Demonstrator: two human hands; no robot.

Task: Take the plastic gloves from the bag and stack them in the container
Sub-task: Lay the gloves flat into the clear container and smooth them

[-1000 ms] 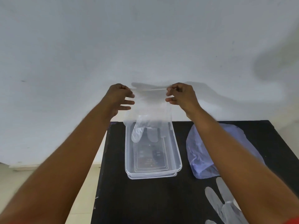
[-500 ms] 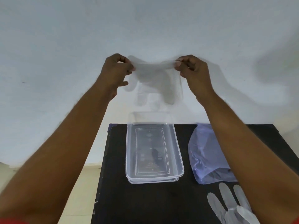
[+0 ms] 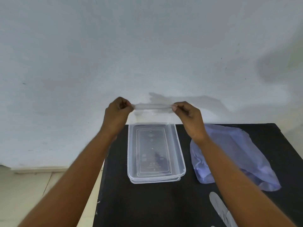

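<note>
A pale, scuffed wall (image 3: 147, 46) fills the whole upper view, with hand shadows cast on it just behind the action. Below it sits the black table (image 3: 147, 202), its left edge dropping off to a cream tiled floor (image 3: 41, 185). On the right side of the table lies the bluish-purple plastic bag (image 3: 242, 158), slumped flat and crumpled, its near-left part hidden by the right forearm crossing over it. Centre stage is the clear rectangular container (image 3: 155, 153), resting on the table with its long side running away from the viewer, apparently nested on a second clear piece beneath; nothing visible inside it. Above its far end, both hands are up in the air: the left hand (image 3: 117, 112) and the right hand (image 3: 188, 115) each have fingers curled with thumb and fingertips pinching one end of a transparent plastic glove (image 3: 153, 106), pulled taut between them into a thin blurred strip, clear of the container. Down in the bottom right corner, another plastic glove (image 3: 219, 208) lies flat on the table, partly cut off by the right arm and the frame edge.
</note>
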